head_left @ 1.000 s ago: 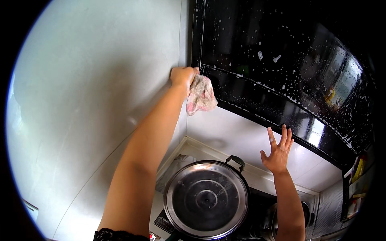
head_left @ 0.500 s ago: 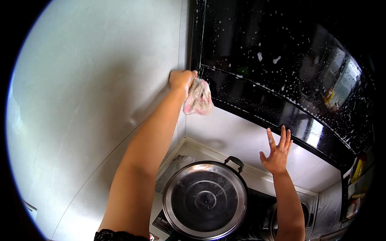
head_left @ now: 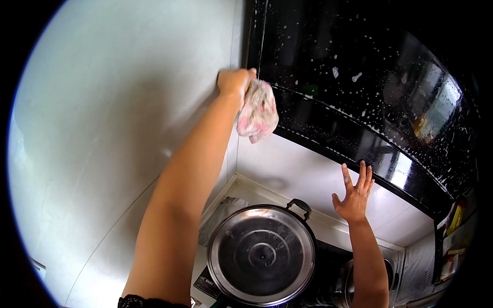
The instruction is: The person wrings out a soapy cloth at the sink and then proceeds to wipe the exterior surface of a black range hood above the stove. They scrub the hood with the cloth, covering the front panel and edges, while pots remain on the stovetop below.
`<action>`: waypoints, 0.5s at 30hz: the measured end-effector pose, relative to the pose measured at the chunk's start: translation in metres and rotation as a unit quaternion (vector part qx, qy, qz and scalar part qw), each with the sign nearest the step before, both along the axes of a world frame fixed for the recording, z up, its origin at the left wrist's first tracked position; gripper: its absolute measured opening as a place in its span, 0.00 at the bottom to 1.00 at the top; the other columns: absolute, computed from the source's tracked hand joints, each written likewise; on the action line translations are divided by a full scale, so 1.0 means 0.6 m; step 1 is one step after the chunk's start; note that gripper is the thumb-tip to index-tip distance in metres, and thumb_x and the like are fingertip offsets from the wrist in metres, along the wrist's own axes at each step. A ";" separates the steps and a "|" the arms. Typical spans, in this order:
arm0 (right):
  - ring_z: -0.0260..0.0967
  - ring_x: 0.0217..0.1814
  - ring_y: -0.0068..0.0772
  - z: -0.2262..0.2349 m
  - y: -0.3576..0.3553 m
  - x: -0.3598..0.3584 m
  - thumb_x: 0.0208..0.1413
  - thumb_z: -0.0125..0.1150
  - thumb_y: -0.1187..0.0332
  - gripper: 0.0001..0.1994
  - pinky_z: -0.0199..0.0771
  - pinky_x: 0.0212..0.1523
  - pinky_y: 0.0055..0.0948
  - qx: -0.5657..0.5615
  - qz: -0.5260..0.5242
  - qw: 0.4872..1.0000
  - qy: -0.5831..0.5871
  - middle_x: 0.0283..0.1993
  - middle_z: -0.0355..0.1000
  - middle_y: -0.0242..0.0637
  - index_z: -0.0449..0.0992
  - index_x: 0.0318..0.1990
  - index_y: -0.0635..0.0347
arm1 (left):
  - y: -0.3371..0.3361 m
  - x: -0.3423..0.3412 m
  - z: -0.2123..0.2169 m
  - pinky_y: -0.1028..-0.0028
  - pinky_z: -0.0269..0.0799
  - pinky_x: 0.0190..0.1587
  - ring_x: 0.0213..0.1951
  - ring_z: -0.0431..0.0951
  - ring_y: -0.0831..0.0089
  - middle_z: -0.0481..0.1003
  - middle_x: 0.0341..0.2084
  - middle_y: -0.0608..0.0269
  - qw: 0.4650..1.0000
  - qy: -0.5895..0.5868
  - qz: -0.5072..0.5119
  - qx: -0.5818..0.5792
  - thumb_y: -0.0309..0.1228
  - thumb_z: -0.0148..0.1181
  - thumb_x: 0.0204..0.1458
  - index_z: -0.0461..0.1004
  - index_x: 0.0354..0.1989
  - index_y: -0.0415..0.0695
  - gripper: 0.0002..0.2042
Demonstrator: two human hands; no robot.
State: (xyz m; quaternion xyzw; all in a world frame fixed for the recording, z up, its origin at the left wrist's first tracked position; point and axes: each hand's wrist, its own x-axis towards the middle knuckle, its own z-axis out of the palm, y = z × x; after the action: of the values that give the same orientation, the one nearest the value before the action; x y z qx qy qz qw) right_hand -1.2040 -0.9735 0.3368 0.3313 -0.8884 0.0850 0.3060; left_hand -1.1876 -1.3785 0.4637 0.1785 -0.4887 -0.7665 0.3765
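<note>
My left hand (head_left: 234,84) is closed around a damp, crumpled cloth (head_left: 259,112), whitish with pink patches. It presses at the left side edge of a glossy black range hood (head_left: 328,105), beside the pale wall. The cloth hangs down from the fist over the hood's lower left corner. Soap foam and droplets speckle the hood's dark front. My right hand (head_left: 353,197) is raised with its fingers spread, the fingertips at the hood's lower edge, and holds nothing.
Below stands a large pan with a glass lid (head_left: 263,255) and a dark side handle (head_left: 299,207), on a black stove. A smaller pot (head_left: 349,280) is partly behind my right forearm. A pale wall (head_left: 113,123) rises close on the left. Packages (head_left: 456,218) sit at the far right.
My left hand has slid upward along the hood's left edge, carrying the cloth with it. My right hand stays in practically the same place.
</note>
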 end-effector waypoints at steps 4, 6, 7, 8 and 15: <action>0.34 0.72 0.65 0.000 -0.001 0.001 0.33 0.70 0.67 0.46 0.41 0.64 0.67 -0.006 0.007 1.000 0.010 0.71 0.38 0.51 0.57 0.67 0.34 | -0.003 0.000 0.008 0.57 0.71 0.22 0.20 0.71 0.63 0.70 0.19 0.60 1.000 -0.005 -0.004 0.010 0.27 0.60 0.52 0.69 0.25 0.41 0.07; 0.34 0.72 0.65 -0.001 0.006 0.001 0.33 0.70 0.67 0.46 0.42 0.64 0.67 -0.011 0.004 1.000 0.002 0.71 0.38 0.51 0.57 0.67 0.34 | 0.018 0.012 -0.033 0.57 0.71 0.22 0.20 0.72 0.64 0.70 0.20 0.59 0.999 0.007 -0.018 0.025 0.24 0.60 0.51 0.70 0.22 0.40 0.07; 0.34 0.72 0.65 0.001 0.002 0.000 0.33 0.70 0.67 0.46 0.42 0.64 0.67 -0.007 0.004 1.000 0.001 0.71 0.38 0.51 0.57 0.67 0.34 | 0.021 0.018 -0.061 0.57 0.71 0.22 0.20 0.72 0.64 0.71 0.20 0.59 1.000 -0.016 0.017 0.012 0.23 0.61 0.50 0.70 0.22 0.40 0.07; 0.34 0.72 0.66 0.002 -0.003 -0.001 0.33 0.70 0.67 0.46 0.42 0.64 0.67 -0.003 0.005 1.000 -0.001 0.71 0.39 0.51 0.57 0.67 0.34 | 0.017 0.014 -0.087 0.57 0.71 0.21 0.20 0.73 0.64 0.71 0.20 0.58 0.998 -0.038 0.052 -0.002 0.22 0.62 0.49 0.71 0.22 0.39 0.07; 0.34 0.72 0.65 0.000 0.001 0.000 0.32 0.70 0.67 0.46 0.42 0.65 0.67 -0.004 0.007 1.000 0.008 0.71 0.39 0.51 0.57 0.66 0.35 | 0.006 0.012 0.007 0.58 0.72 0.25 0.23 0.73 0.64 0.72 0.23 0.57 1.000 0.003 0.022 0.017 0.22 0.59 0.51 0.72 0.25 0.37 0.05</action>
State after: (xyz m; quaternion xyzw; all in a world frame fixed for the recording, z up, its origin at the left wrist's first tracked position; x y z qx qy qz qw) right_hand -1.2041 -0.9728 0.3369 0.3364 -0.8834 0.0881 0.3140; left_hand -1.1802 -1.3751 0.4678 0.1931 -0.4702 -0.7671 0.3913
